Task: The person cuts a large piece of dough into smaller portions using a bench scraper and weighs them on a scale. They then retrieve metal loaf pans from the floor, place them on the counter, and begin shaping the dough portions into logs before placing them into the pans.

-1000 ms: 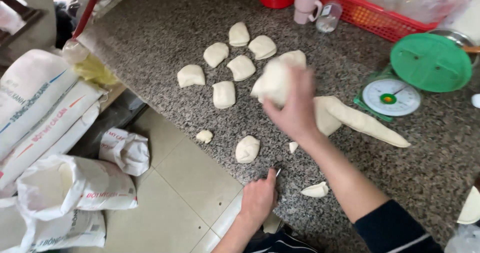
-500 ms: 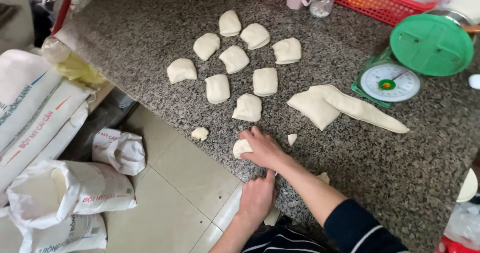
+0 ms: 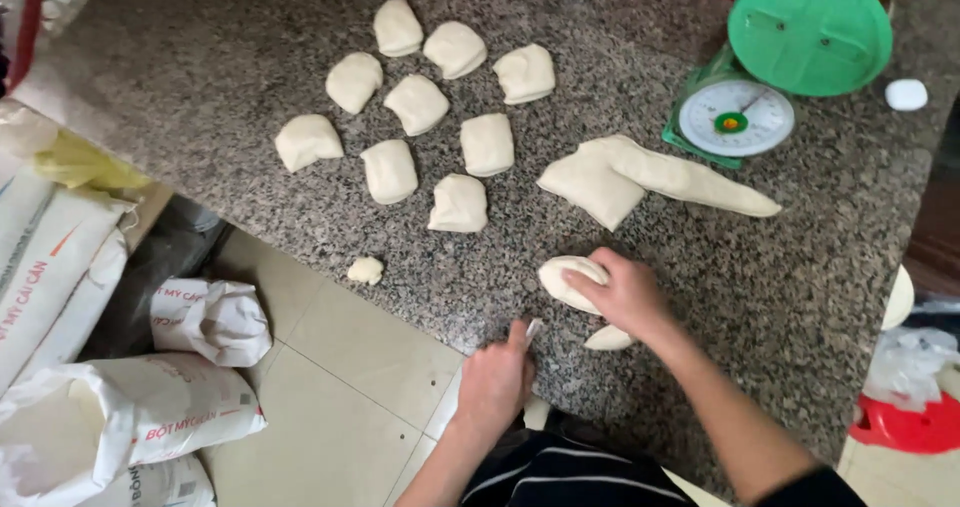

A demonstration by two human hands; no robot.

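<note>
Dough: pale soft oval dough lump (image 3: 565,280), near the green dial scale (image 3: 735,117); pliable, light (likely tacky).
Hold: cup from above.
Right hand (image 3: 625,292): curled over it.
Left hand (image 3: 495,382): pinching a small blade (image 3: 533,331) at the speckled granite surface (image 3: 800,287) edge.

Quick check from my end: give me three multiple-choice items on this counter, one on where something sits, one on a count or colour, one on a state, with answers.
1. Where is the scale?
A. On the floor
B. At the counter's far right, beyond the long dough strip
C. Among the flour sacks

2. How many cut dough pieces lie grouped in the middle of the counter?
A. Four
B. Nine
C. Fifteen

3. What is the right hand doing?
A. Resting on a dough piece
B. Hanging off the counter
C. Lifting the scale

Answers: 1 B, the green scale stands just past the strip, toward the right edge. 2 B, nine pieces show in the cluster. 3 A, the fingers lie over the oval piece near the front edge, while the left hand holds a small blade at the rim.
</note>
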